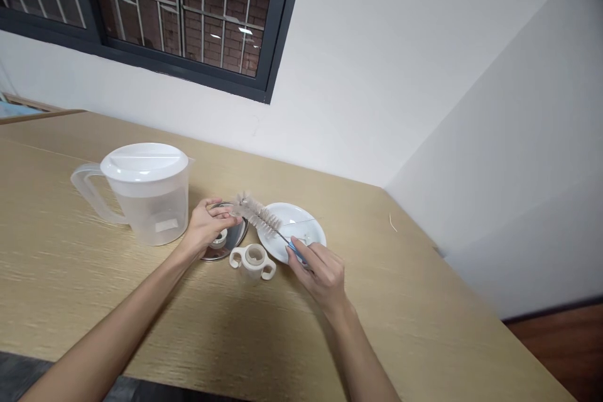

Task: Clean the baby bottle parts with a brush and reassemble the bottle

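Note:
My right hand (319, 271) is closed round the blue handle of a bottle brush (258, 215), whose pale bristles point left and up over a white plate (301, 221). My left hand (207, 223) is curled with its fingertips at the brush's bristle tip, above a shiny metal lid (232, 240) with a small white part on it. In front of the lid and plate stands a white two-handled collar (253, 262) on the wooden table (94, 289).
A clear plastic jug (146, 195) with a white lid and its handle to the left stands just left of my left hand. White walls meet in a corner behind the plate. A barred window is up on the left. The table's right edge drops to a dark floor.

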The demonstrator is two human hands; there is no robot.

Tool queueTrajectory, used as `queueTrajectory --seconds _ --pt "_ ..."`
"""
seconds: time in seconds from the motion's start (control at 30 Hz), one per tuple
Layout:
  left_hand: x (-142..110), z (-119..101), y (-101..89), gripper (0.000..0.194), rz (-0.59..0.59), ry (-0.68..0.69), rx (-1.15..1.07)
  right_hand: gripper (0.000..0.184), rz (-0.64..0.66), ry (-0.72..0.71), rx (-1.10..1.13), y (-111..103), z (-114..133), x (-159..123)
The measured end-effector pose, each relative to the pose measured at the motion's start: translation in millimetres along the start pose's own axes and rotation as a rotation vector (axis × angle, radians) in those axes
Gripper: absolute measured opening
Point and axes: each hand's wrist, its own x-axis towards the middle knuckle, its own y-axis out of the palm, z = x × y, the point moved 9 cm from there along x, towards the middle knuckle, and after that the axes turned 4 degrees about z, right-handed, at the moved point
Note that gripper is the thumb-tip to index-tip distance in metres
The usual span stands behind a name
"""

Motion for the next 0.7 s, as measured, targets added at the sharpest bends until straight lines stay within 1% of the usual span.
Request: queueTrajectory --seconds 0.17,0.4,0.57,0.7 --pt "-1 0 2.3 0.076 0.006 -0.013 -0.052 0.024 0.03 0.0 -0.06 4 -4 -3" --pt "2 2 0.5 0.075 0.013 -0.007 -0.039 0.028 -0.022 -0.013 -0.125 -4 -4 -2" --pt "2 2 0.9 0.076 0.009 -0.011 -0.061 0.029 -0.038 -0.005 -0.074 -6 -3 -1" --pt "0 1 1.7 0.079 0.006 -0.015 -0.083 0.027 0.008 -0.02 -0.045 0 0 -2"
